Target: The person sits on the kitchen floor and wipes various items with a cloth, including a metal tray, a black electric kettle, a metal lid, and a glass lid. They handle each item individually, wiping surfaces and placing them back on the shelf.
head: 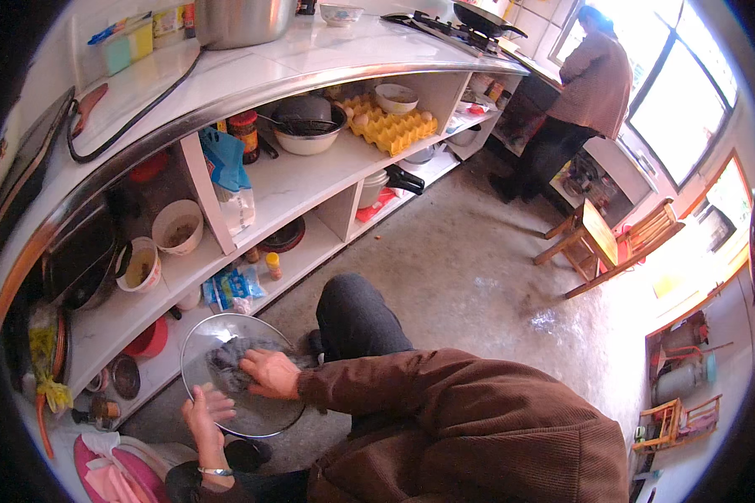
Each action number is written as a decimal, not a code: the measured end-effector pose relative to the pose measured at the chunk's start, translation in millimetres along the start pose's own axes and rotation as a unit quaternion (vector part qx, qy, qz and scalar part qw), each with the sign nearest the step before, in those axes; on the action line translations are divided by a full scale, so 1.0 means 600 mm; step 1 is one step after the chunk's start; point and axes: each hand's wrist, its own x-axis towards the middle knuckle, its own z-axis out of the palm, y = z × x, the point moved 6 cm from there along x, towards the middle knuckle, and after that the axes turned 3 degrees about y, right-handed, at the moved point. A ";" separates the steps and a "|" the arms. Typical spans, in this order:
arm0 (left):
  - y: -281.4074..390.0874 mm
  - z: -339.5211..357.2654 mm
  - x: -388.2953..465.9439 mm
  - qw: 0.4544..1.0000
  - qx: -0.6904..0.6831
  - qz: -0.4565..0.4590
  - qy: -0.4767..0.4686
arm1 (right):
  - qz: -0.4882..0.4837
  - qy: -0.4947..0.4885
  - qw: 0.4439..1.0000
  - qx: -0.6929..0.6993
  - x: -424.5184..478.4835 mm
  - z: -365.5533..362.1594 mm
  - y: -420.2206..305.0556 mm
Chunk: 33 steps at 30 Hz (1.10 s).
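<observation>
A round glass pot lid (261, 415) with a metal rim is tilted in front of my knees, low beside the bottom shelf. My left hand (207, 409) grips its near left rim, and a bracelet circles that wrist. Over the glass, my right hand (272, 374) presses on a dark, crumpled cloth (229, 361). Blur and the right hand obscure part of the cloth. Through the lid the grey floor shows.
Left and ahead run open shelves (302, 207) with bowls, an egg tray (393, 126) and jars. A pink bin (126, 468) stands at lower left. Farther off are a wooden chair (610, 245) and another person (594, 82) standing at the counter by the window.
</observation>
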 end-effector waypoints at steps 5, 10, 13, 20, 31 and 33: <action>-0.021 -0.002 0.002 0.999 -0.007 -0.042 0.001 | -0.136 0.090 0.987 -0.001 0.097 -0.052 -0.082; 0.011 -0.010 -0.005 0.998 -0.063 -0.017 0.000 | -0.047 0.057 0.996 -0.045 0.107 -0.014 0.013; 0.007 -0.034 0.004 0.997 -0.057 -0.001 0.054 | 0.061 0.062 0.993 -0.083 0.061 0.006 0.060; -0.026 -0.017 0.007 0.998 -0.013 -0.026 0.047 | 0.060 -0.025 0.998 0.006 -0.026 0.053 0.003; -0.015 -0.015 0.019 0.989 -0.114 0.040 0.090 | -0.006 0.052 0.998 0.034 0.082 0.021 -0.109; -0.030 -0.015 0.021 0.990 -0.131 0.021 0.052 | -0.033 0.001 0.999 0.023 0.057 0.013 -0.089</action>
